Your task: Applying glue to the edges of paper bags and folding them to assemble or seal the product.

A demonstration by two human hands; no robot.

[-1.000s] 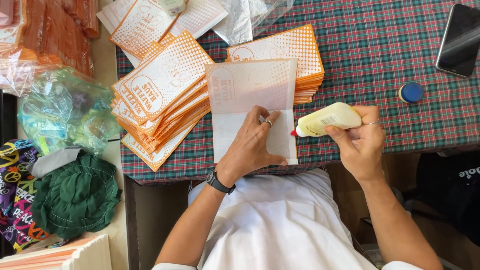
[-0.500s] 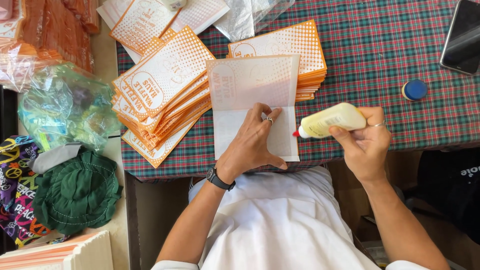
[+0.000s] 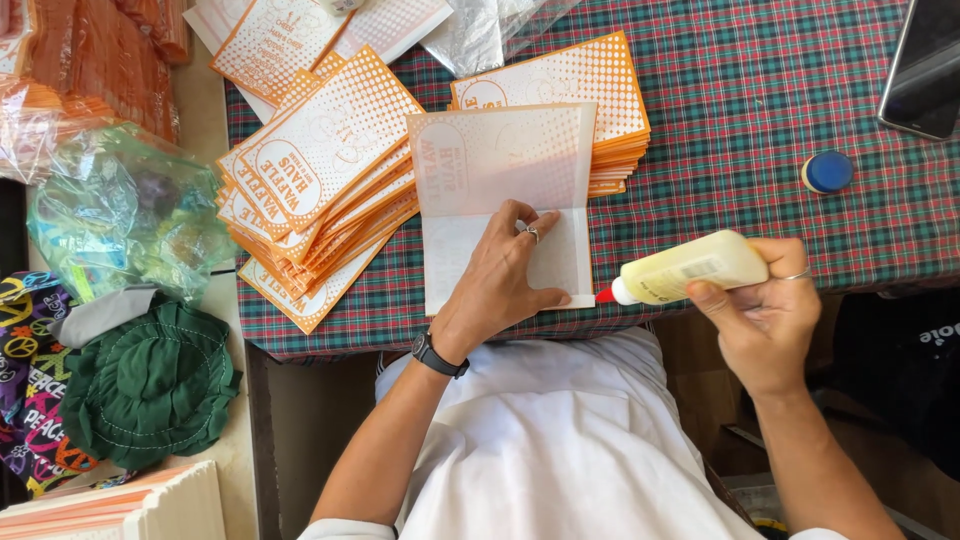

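Observation:
My left hand (image 3: 503, 277) presses flat on a white folded paper sheet (image 3: 500, 165) with a faint orange print, lying at the near edge of the plaid tablecloth (image 3: 740, 90). My right hand (image 3: 765, 315) holds a pale yellow glue bottle (image 3: 690, 267) on its side, its red nozzle pointing at the sheet's lower right corner. A black watch sits on my left wrist. Behind the sheet is a stack of orange-and-white printed papers (image 3: 560, 75). A fanned stack of the same papers (image 3: 320, 170) lies to its left.
A blue bottle cap (image 3: 827, 172) and a dark phone (image 3: 925, 70) lie at the right of the table. Clear plastic bags (image 3: 120, 215), a green cloth (image 3: 150, 380) and a patterned cloth (image 3: 30, 400) sit to the left. More papers lie at the back.
The glue bottle's nozzle has moved slightly down along the sheet's right edge to the lower corner. My left hand stays pressed on the sheet.

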